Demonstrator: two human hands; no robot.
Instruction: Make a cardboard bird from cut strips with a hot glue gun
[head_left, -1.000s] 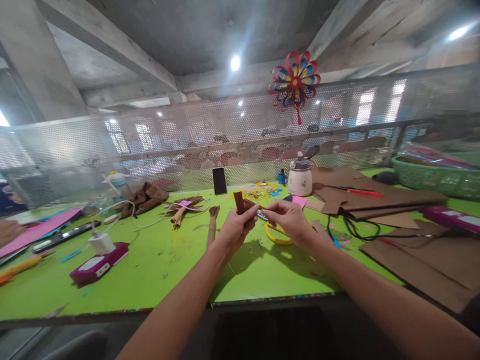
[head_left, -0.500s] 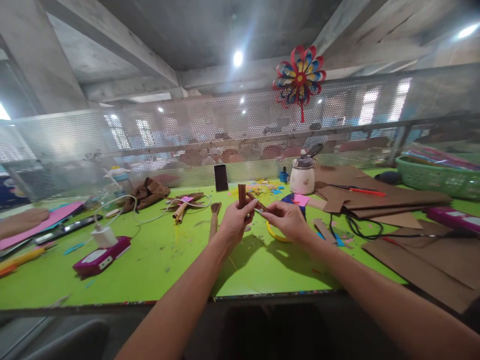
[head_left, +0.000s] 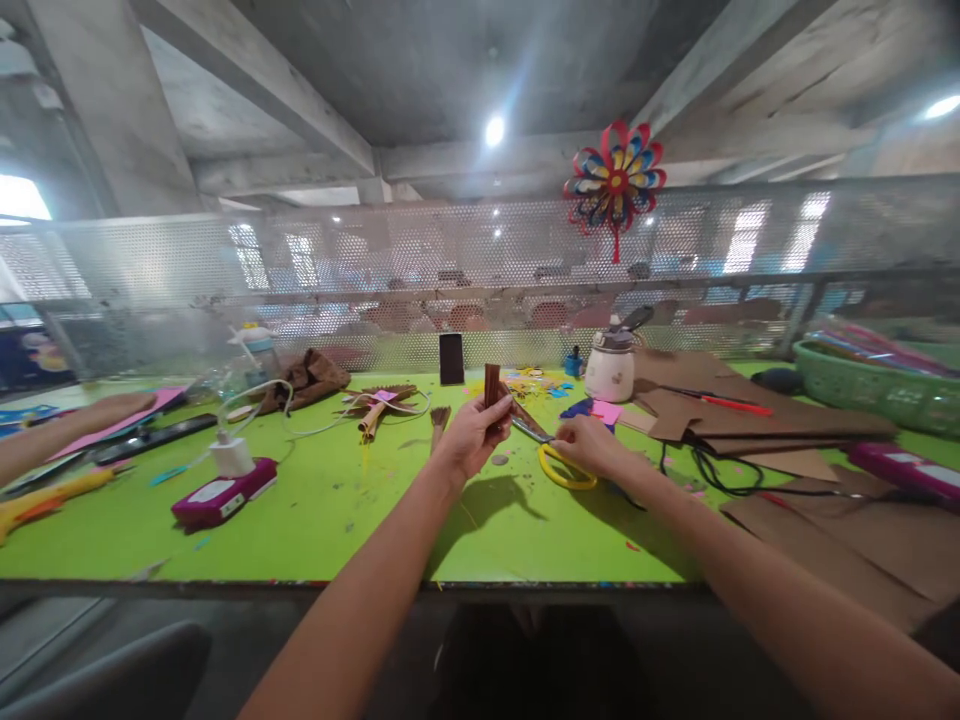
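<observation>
My left hand (head_left: 480,432) is closed around a small upright bundle of brown paper strips (head_left: 492,380), which sticks out above the thumb. Just to its right, my right hand (head_left: 590,446) is closed on a pair of scissors (head_left: 568,470) with yellow handles. The metal blades point left toward the left hand's fingertips and the brown paper there; whether they touch the paper I cannot tell. Behind the left wrist, a brown paper piece with a fringed end (head_left: 439,420) lies on the green table (head_left: 337,530).
A phone (head_left: 451,358) stands behind the hands, near paper scraps (head_left: 536,383) and a white bottle (head_left: 610,366). Brown paper sheets (head_left: 757,395) and a green basket (head_left: 877,378) are right. Left are a purple power strip (head_left: 225,492) and another person's arm (head_left: 82,428).
My right hand has shifted slightly, and the scissors' blades and yellow handle show more plainly now. The other person's arm reaches further in from the left. The view has shifted a little.
</observation>
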